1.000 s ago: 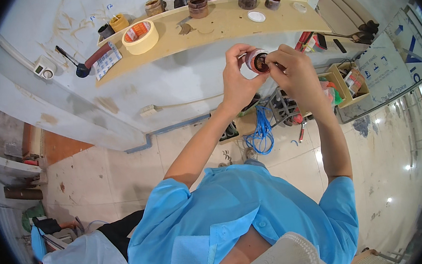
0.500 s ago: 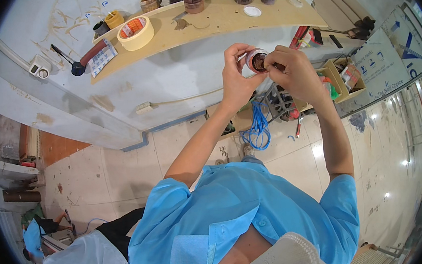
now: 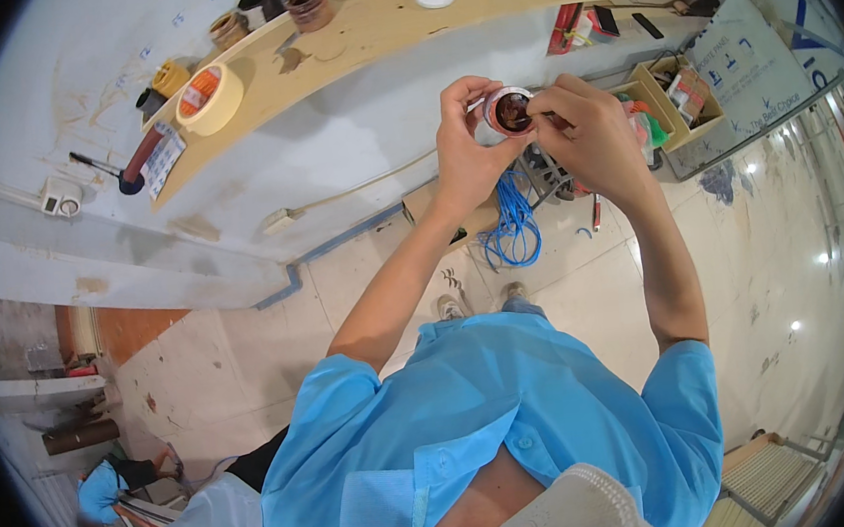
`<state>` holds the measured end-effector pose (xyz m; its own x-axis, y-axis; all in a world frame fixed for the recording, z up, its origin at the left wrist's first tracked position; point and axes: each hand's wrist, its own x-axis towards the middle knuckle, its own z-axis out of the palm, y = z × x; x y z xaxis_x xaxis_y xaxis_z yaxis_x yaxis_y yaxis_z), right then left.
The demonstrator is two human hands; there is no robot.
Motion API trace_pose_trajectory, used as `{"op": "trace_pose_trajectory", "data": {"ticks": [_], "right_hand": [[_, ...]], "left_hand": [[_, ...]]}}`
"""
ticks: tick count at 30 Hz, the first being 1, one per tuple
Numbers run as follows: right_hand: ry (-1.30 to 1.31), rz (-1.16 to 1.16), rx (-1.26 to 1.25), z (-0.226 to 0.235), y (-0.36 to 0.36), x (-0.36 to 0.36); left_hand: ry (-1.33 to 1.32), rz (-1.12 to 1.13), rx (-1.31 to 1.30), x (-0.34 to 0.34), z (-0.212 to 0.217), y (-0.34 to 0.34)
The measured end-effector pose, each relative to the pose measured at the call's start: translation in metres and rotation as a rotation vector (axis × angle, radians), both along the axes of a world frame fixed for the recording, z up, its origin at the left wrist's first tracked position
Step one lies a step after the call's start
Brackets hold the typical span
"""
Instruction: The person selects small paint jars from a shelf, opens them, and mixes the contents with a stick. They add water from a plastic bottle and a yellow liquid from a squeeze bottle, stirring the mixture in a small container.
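In front of a tan shelf [image 3: 372, 39] on a scuffed white wall [image 3: 330, 126], the left hand [image 3: 467, 151] grips a small open jar [image 3: 495, 114] of dark brown contents in mid-air, while the right hand [image 3: 588, 133] bunches its fingers at the rim, what they pinch too hidden to tell. The left grip should stay firm and low, the mouth tipped only slightly, with small, gentle right-hand movements to avoid slopping.

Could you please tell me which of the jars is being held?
The open jar in the left hand, with the right hand at its mouth; the other jars stand along the tan shelf.
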<state>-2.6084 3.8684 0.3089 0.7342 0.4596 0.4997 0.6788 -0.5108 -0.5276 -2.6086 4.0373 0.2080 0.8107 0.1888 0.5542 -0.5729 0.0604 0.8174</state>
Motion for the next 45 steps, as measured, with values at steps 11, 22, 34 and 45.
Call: {"op": "trace_pose_trajectory", "data": {"ticks": [11,22,34,45], "right_hand": [[-0.218,-0.323,0.080,-0.051,-0.198,-0.011],[0.138,-0.648,-0.148,-0.128,-0.471,-0.075],[0.193,-0.899,0.112,-0.226,-0.717,-0.099],[0.491,-1.801,0.575,-0.350,-1.065,-0.233]], "left_hand": [[0.061,-0.257,0.162,0.024,-0.017,-0.193],[0.222,-0.692,0.342,0.019,-0.100,-0.469],[0.508,-1.006,0.481,0.046,-0.189,-0.731],[0.318,-1.162,0.551,0.090,-0.151,-1.098]]}}
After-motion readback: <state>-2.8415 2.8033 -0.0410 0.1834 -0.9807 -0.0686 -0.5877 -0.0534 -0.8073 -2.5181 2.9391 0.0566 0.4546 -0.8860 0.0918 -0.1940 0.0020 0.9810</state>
